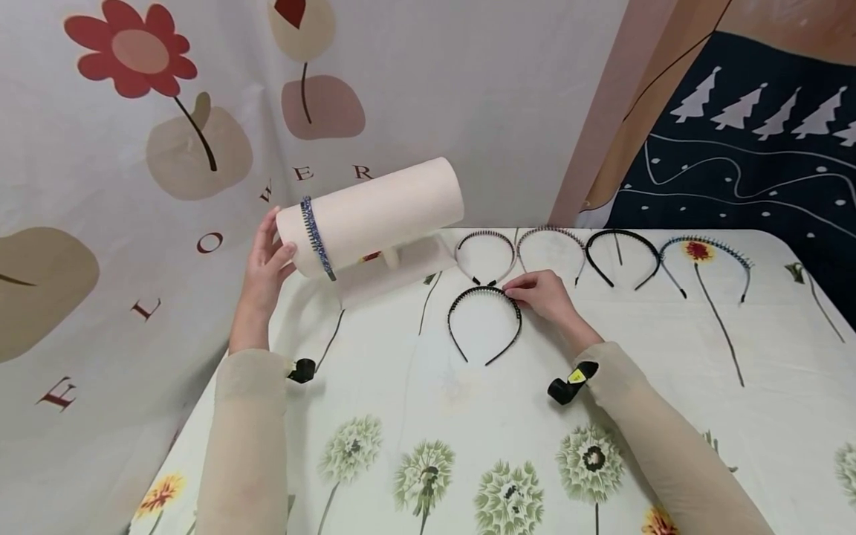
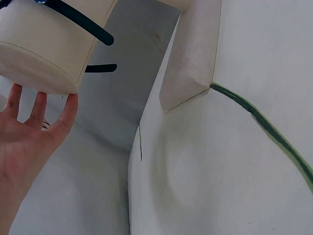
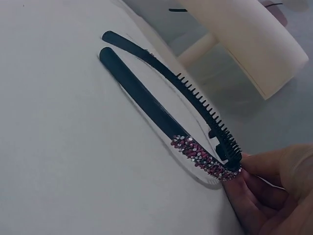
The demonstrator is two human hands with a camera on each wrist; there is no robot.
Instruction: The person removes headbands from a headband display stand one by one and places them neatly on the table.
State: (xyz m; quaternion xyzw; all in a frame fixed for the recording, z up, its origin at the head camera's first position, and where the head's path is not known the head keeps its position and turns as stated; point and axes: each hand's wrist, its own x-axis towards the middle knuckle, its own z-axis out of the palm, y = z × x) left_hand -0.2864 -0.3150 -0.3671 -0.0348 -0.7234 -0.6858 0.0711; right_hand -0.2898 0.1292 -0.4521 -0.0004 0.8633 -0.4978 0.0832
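At the left end of a cream headband stand's roll (image 1: 388, 212), the fingertips of my left hand (image 1: 264, 271) touch the end face. In the left wrist view its fingers are fairly straight against that face. A blue glittery headband (image 1: 313, 234) sits around the roll near this hand. My right hand (image 1: 543, 295) pinches the top of a black headband (image 3: 146, 103) between thumb and fingers. This headband has inner comb teeth and pink and silver stones along its top. Its two ends point toward me, over the table.
Behind the right hand several toothed headbands stretch in a row, among them a pinkish one (image 1: 484, 234), a black one (image 1: 622, 232) and a blue one (image 1: 709, 241). The stand's flat base (image 1: 401, 281) rests on the floral tablecloth (image 1: 401, 401). A printed curtain (image 1: 481, 111) hangs behind.
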